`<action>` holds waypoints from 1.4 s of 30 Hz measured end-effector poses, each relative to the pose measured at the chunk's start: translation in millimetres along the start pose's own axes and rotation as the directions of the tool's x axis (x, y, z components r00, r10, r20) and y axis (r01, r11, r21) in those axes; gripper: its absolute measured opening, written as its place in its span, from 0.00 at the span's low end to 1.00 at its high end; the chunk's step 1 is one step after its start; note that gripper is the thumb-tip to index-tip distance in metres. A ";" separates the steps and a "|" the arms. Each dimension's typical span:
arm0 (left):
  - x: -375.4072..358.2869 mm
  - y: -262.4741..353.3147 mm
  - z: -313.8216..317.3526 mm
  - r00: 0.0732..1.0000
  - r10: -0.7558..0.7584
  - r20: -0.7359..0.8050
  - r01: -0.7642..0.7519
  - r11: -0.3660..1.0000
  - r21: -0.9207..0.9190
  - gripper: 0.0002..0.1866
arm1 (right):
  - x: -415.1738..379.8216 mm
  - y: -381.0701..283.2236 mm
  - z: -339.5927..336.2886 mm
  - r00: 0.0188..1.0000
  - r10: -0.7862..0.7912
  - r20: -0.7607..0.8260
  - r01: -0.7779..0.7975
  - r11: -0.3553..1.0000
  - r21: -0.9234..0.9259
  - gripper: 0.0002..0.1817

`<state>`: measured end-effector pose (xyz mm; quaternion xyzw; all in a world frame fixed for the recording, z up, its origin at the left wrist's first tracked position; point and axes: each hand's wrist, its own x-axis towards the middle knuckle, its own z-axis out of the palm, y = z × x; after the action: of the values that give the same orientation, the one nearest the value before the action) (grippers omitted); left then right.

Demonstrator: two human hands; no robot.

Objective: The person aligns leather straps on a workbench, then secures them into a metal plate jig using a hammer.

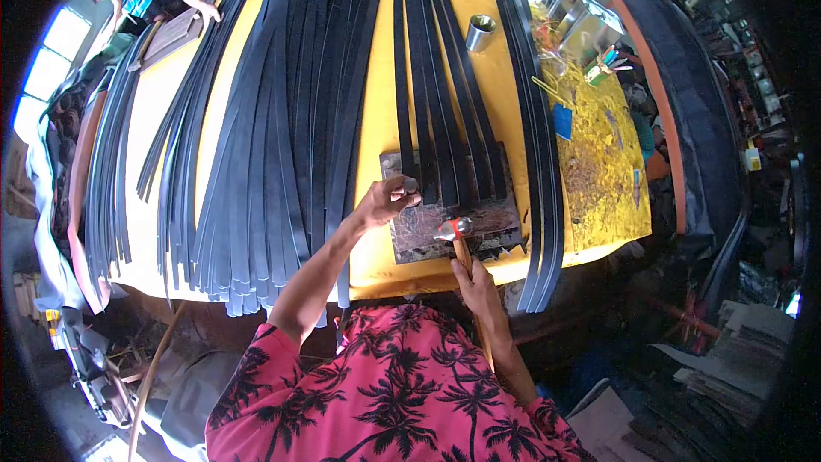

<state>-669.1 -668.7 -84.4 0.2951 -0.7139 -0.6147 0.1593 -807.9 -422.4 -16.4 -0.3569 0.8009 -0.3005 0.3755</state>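
From where I'm standing, the left hand (385, 203) has some small grey thing (410, 184) pinched, can't tell what. Right hand (481, 291) is wrapped round a hammer (462, 245). Black strips (440, 120) end right beside the left fingers, the nearer ones, running lengthwise away from them.

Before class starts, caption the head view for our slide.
Right hand holding a hammer near black strips on a dark board.
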 end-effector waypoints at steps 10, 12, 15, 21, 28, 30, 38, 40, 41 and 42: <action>-18.1 6.9 5.5 0.973 0.219 -0.068 -0.211 0.971 0.110 0.14 | -6.4 -53.8 -17.3 0.986 -0.160 0.039 0.165 0.963 -0.213 0.24; -20.5 7.8 5.0 0.963 0.255 -0.088 -0.245 0.963 0.115 0.15 | -13.3 -104.6 -34.7 0.978 -0.210 0.009 0.208 0.962 -0.177 0.21; -12.9 -41.5 13.4 0.960 0.267 -0.084 -0.271 0.962 -0.036 0.18 | -30.9 -179.7 -69.4 0.676 -0.673 -0.299 0.638 0.738 -0.219 0.19; -23.5 4.7 2.3 0.988 0.153 -0.033 -0.147 0.978 0.150 0.19 | -38.1 -188.6 -51.7 0.476 -0.789 -0.388 0.733 0.600 -0.322 0.19; -26.0 -2.8 4.3 0.958 0.282 -0.061 -0.257 0.930 0.264 0.20 | 5.7 -77.6 8.5 0.986 -0.168 -0.020 0.153 0.935 -0.321 0.24; -41.6 57.8 4.5 0.988 -0.126 0.090 0.119 0.990 0.071 0.17 | 16.0 -60.1 1.6 0.998 -0.028 -0.052 0.028 1.000 0.000 0.33; -58.7 73.0 66.0 0.993 -0.108 0.046 0.115 0.817 -0.565 0.16 | -1.8 -7.0 -25.5 1.000 -0.002 -0.010 0.000 0.984 -0.177 0.39; -31.4 27.8 53.4 0.993 -0.037 0.109 0.062 0.968 -0.241 0.11 | 0.1 6.5 -27.4 1.000 -0.016 0.000 0.016 0.980 -0.196 0.39; -15.3 21.8 47.1 0.996 0.039 0.077 -0.027 0.988 -0.155 0.10 | -0.2 13.4 -26.6 0.999 -0.030 0.018 0.033 0.975 -0.221 0.40; -0.5 22.4 40.0 0.991 0.120 0.053 -0.117 0.991 -0.063 0.10 | 0.1 18.5 -25.2 0.999 -0.029 0.015 0.031 0.977 -0.213 0.40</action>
<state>-697.4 -635.4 -70.3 0.2297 -0.7159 -0.6332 0.1839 -834.9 -406.7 -16.8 -0.4089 0.8206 -0.2165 0.3354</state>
